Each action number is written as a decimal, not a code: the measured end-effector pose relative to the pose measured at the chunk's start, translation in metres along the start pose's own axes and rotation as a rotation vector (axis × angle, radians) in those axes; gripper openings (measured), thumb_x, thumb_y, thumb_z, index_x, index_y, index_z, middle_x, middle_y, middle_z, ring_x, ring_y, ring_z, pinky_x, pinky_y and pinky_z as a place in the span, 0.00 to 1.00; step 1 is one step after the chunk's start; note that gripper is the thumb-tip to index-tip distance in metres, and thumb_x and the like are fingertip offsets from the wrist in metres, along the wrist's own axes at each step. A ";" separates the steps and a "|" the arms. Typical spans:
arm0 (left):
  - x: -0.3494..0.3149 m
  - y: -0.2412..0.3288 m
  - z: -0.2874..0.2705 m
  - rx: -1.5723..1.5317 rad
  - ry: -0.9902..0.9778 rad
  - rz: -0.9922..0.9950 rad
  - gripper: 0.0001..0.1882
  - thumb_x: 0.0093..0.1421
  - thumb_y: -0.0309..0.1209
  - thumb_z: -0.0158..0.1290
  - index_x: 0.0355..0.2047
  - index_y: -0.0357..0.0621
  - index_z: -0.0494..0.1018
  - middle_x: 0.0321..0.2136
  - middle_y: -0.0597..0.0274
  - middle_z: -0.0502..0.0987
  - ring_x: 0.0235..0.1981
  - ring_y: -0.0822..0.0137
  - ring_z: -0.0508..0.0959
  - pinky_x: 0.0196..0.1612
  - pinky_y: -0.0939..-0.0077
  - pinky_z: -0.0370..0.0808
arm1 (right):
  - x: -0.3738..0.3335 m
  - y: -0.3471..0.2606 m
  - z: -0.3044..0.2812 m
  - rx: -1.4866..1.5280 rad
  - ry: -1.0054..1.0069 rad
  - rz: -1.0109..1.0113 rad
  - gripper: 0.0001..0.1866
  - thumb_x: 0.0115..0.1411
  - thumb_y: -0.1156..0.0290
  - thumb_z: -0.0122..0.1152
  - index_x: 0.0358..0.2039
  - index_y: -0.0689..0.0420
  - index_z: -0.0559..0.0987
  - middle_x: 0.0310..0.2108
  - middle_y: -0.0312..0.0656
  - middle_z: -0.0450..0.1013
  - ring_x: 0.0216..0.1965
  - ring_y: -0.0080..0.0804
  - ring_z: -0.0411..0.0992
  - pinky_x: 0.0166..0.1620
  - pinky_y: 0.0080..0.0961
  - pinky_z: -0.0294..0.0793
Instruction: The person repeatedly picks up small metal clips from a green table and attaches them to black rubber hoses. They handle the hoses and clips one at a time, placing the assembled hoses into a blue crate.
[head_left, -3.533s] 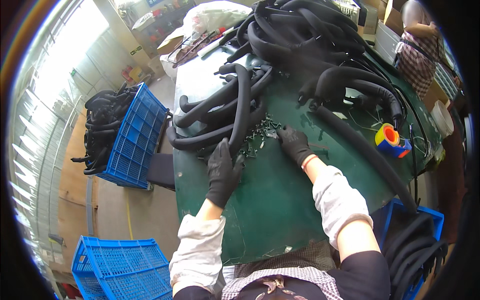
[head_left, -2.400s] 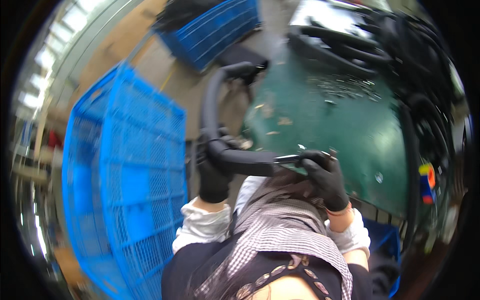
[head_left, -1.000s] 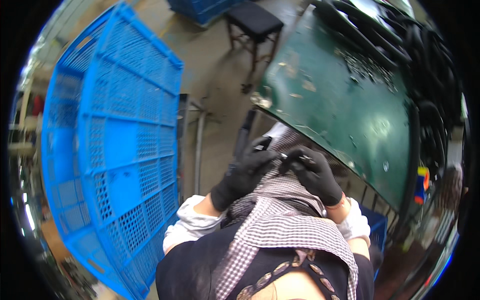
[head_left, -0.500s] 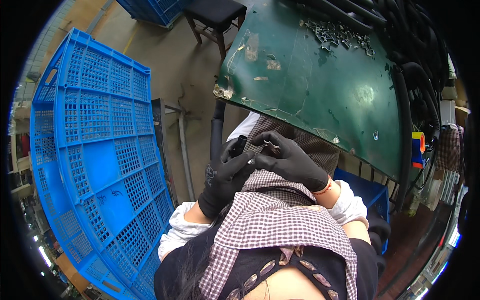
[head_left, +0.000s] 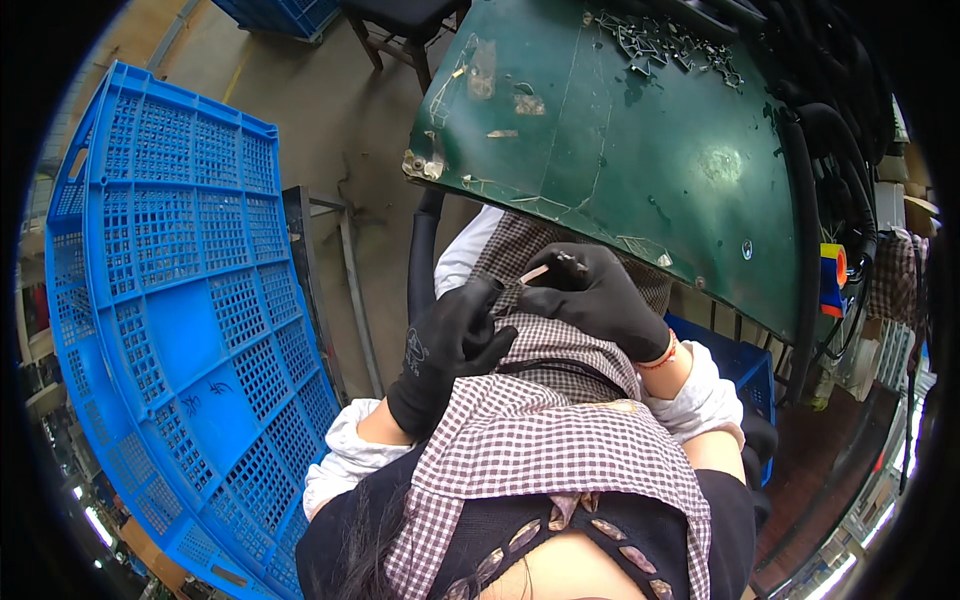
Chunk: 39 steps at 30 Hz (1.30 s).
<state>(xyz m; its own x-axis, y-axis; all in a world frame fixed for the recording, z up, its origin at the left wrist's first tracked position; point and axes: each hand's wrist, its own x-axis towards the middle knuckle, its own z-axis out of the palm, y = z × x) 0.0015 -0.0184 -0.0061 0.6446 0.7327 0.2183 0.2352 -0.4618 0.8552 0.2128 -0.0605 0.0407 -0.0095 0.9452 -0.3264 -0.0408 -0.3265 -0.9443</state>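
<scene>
My left hand (head_left: pixel 447 342), in a black glove, is closed over my lap. A black hose (head_left: pixel 424 250) runs down beside my leg and behind this hand. Its dark end shows only faintly among the fingers. Close by on the right, my gloved right hand (head_left: pixel 603 305) has its fingers curled round a small thin pale strip (head_left: pixel 534 274), which points toward the left hand. A shiny bit shows by its fingertips, too small to name. Several small metal clips (head_left: pixel 670 50) lie scattered at the far side of the green table (head_left: pixel 620 170).
Stacked blue plastic crates (head_left: pixel 180 270) stand on the left beside a metal frame (head_left: pixel 350 270). More black hoses (head_left: pixel 830 150) hang along the table's right edge, near an orange and blue roll (head_left: pixel 832 270). A dark stool (head_left: pixel 405 25) is beyond the table's left corner.
The hose end stood up plainly from my left hand before and is now mostly hidden. My hands have drawn slightly apart. The pale strip now shows in my right fingers.
</scene>
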 end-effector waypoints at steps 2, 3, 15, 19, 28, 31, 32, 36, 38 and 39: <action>0.005 0.012 -0.005 -0.021 0.004 -0.062 0.31 0.50 0.33 0.64 0.53 0.35 0.68 0.38 0.45 0.76 0.38 0.52 0.79 0.41 0.67 0.77 | 0.001 -0.008 -0.003 0.007 -0.071 -0.017 0.11 0.54 0.71 0.70 0.34 0.64 0.80 0.27 0.33 0.78 0.28 0.12 0.69 0.32 0.16 0.70; 0.009 0.013 -0.006 0.023 0.014 0.010 0.31 0.50 0.32 0.64 0.53 0.35 0.68 0.37 0.45 0.77 0.37 0.53 0.79 0.41 0.68 0.77 | 0.002 -0.009 -0.004 -0.009 -0.115 -0.022 0.11 0.54 0.71 0.70 0.34 0.63 0.80 0.26 0.32 0.77 0.28 0.12 0.69 0.32 0.16 0.70; -0.010 0.000 0.003 -0.034 -0.215 -0.003 0.21 0.51 0.29 0.62 0.46 0.35 0.72 0.34 0.49 0.78 0.30 0.56 0.80 0.33 0.67 0.77 | 0.018 -0.006 -0.022 -0.239 -0.469 0.020 0.15 0.52 0.65 0.71 0.37 0.60 0.82 0.23 0.35 0.76 0.24 0.17 0.68 0.30 0.21 0.70; -0.008 0.002 0.000 0.017 -0.228 0.087 0.21 0.50 0.29 0.62 0.44 0.35 0.73 0.32 0.50 0.78 0.30 0.56 0.81 0.31 0.69 0.77 | 0.029 0.000 -0.023 -0.191 -0.610 0.196 0.14 0.49 0.67 0.73 0.34 0.61 0.82 0.24 0.35 0.76 0.25 0.17 0.68 0.30 0.19 0.69; -0.009 -0.008 0.000 0.013 -0.311 0.120 0.20 0.47 0.26 0.64 0.41 0.34 0.74 0.30 0.49 0.79 0.29 0.56 0.82 0.30 0.72 0.78 | 0.032 0.029 -0.017 0.103 -0.712 0.186 0.13 0.57 0.66 0.66 0.36 0.64 0.80 0.23 0.35 0.74 0.26 0.22 0.71 0.31 0.21 0.71; -0.004 -0.001 0.006 0.016 -0.126 0.089 0.21 0.45 0.28 0.65 0.41 0.36 0.75 0.30 0.55 0.79 0.28 0.59 0.81 0.30 0.71 0.79 | 0.029 0.009 -0.025 -0.293 -0.575 0.050 0.19 0.60 0.59 0.63 0.42 0.64 0.78 0.31 0.42 0.76 0.33 0.30 0.74 0.38 0.26 0.73; -0.004 -0.001 0.006 -0.007 -0.099 0.063 0.21 0.46 0.27 0.65 0.42 0.36 0.75 0.31 0.53 0.79 0.29 0.60 0.82 0.31 0.72 0.79 | 0.026 0.008 -0.032 -0.456 -0.525 -0.001 0.22 0.60 0.57 0.62 0.43 0.64 0.77 0.34 0.45 0.76 0.36 0.33 0.74 0.41 0.28 0.73; -0.004 -0.002 0.004 -0.055 -0.057 0.020 0.22 0.49 0.26 0.65 0.45 0.35 0.76 0.34 0.50 0.79 0.32 0.64 0.82 0.34 0.75 0.79 | 0.007 0.004 -0.052 -0.686 -0.364 -0.151 0.19 0.63 0.59 0.57 0.45 0.63 0.76 0.36 0.51 0.73 0.37 0.44 0.73 0.40 0.36 0.72; -0.003 -0.004 0.004 -0.059 -0.057 0.045 0.21 0.49 0.26 0.65 0.45 0.36 0.76 0.35 0.50 0.79 0.32 0.64 0.82 0.34 0.75 0.79 | 0.001 -0.010 -0.049 -0.733 -0.346 -0.187 0.15 0.64 0.63 0.55 0.42 0.62 0.77 0.31 0.48 0.72 0.32 0.44 0.73 0.37 0.37 0.72; -0.003 -0.003 0.003 -0.072 -0.094 0.023 0.23 0.49 0.25 0.65 0.46 0.36 0.75 0.37 0.50 0.79 0.34 0.64 0.82 0.35 0.75 0.80 | -0.002 -0.019 -0.049 -0.799 -0.362 -0.179 0.15 0.64 0.63 0.55 0.42 0.62 0.78 0.31 0.47 0.72 0.32 0.44 0.73 0.36 0.36 0.73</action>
<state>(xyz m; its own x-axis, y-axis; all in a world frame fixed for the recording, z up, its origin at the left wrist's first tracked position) 0.0007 -0.0203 -0.0108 0.7152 0.6708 0.1961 0.1690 -0.4383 0.8828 0.2621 -0.0562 0.0570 -0.3899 0.8816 -0.2660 0.6348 0.0481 -0.7711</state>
